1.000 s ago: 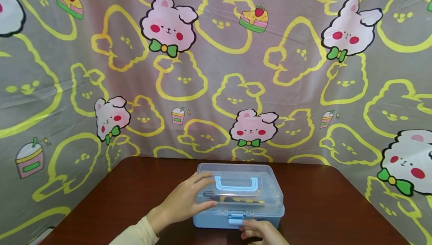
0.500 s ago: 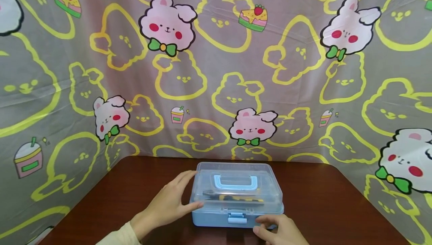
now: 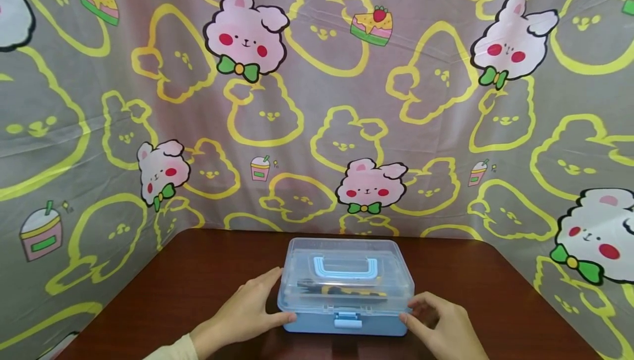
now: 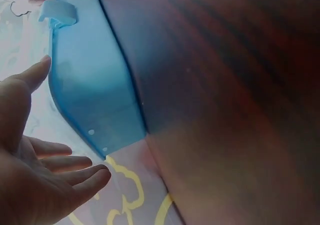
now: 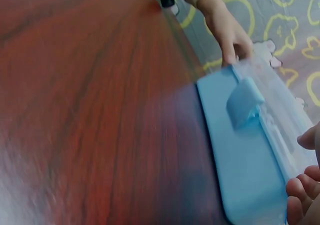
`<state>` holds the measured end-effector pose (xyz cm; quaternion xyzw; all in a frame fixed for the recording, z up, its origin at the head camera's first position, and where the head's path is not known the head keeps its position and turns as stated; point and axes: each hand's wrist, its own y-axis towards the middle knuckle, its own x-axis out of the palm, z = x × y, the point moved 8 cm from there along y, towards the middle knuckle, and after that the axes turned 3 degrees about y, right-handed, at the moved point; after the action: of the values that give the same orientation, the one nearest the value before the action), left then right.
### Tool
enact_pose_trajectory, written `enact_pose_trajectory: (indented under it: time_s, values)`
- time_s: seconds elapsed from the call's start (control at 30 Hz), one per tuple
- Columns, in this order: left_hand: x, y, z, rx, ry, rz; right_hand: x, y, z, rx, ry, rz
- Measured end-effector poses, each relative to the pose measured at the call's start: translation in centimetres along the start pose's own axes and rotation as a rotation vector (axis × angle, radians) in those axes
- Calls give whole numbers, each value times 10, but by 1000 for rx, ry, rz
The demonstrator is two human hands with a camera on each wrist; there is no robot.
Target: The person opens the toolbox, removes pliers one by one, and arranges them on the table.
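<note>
A light-blue storage box (image 3: 346,324) with a clear lid (image 3: 349,244) sits on the table, its lid down. On the lid is a blue carrying handle (image 3: 345,273); a dark and yellow item (image 3: 354,292) shows blurrily through the plastic. The front latch (image 3: 348,323) juts outward, as the latch (image 4: 59,13) in the left wrist view also shows. My left hand (image 3: 245,307) is at the box's left side, fingers extended, thumb by the front corner. At the right front corner is my right hand (image 3: 446,321), thumb toward the front and fingers slightly bent beside the box.
The box stands on a dark red-brown wooden table (image 3: 198,272). Behind and at both sides hangs a grey curtain (image 3: 317,90) printed with yellow outlines and cartoon rabbits.
My right hand has left the latch and moved right to the box's corner. My left hand has come off the lid and slid down to the left side.
</note>
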<state>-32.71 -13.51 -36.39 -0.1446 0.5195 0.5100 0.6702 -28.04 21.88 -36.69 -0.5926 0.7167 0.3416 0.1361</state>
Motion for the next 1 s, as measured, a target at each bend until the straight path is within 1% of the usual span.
enact_pose_trajectory:
  time_s: [0.07,0.13,0.23,0.43,0.57,0.67,0.83,0.9,1.0]
  values:
    - [2,-1,1,9,-14,-18,-1,3,5,25,-32,14]
    - [4,-2,1,13,-21,-27,-1,6,11,39,-61,11]
    - [4,-3,1,17,-15,-26,1,10,18,36,-93,-8]
    - [6,-4,0,39,-20,-40,5,14,22,-51,-182,-73]
    - [7,-5,0,40,-24,-51,2,16,21,-98,-198,-74]
    - [6,-3,-1,35,-26,-53,-1,16,21,-109,-178,-64]
    - [4,-1,-2,45,-11,-35,-5,18,19,-141,-160,-48]
    - [2,-1,-3,53,2,-25,-8,19,16,-178,-152,-28]
    - [0,0,-4,62,13,-11,-13,19,8,-276,-136,32]
